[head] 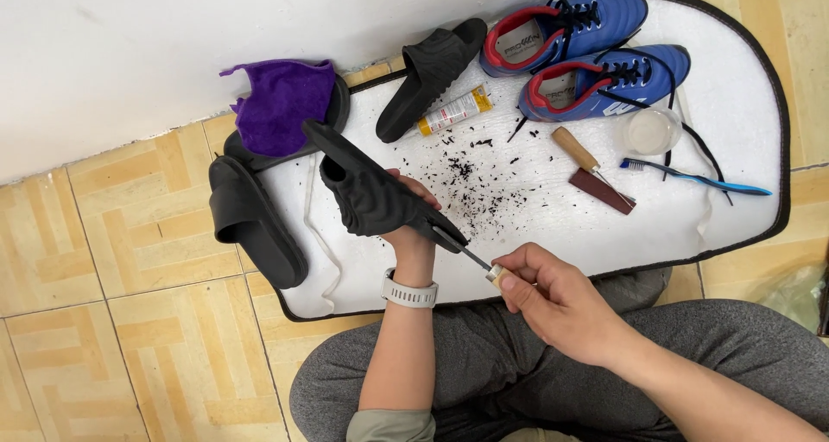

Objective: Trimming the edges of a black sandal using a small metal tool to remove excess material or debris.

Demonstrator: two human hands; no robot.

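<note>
A: The black sandal [367, 192] is held up off the white mat [734, 105], sole turned toward the person, heel end low. The left hand [410, 226] is closed around its lower part from behind.

B: And the right hand [553, 299]?

A: Curled shut on the pale handle of a thin metal pick [473, 258], whose tip touches the sandal's heel edge.

B: How would you do this well?

A: My judgement: keep the sandal braced firmly, work the tip along the grooves in short strokes angled away from the holding fingers, and stay over the mat so the dirt falls there. Black crumbs [475, 179] already lie scattered on it.

B: What else is around?

A: Another black sandal [255, 222] on the tile floor at the mat's left edge, a third [432, 75] near the wall, a purple cloth [281, 101], a glue tube [453, 111], two blue shoes [596, 49], a wooden-handled tool [577, 151], a toothbrush [699, 179].
</note>
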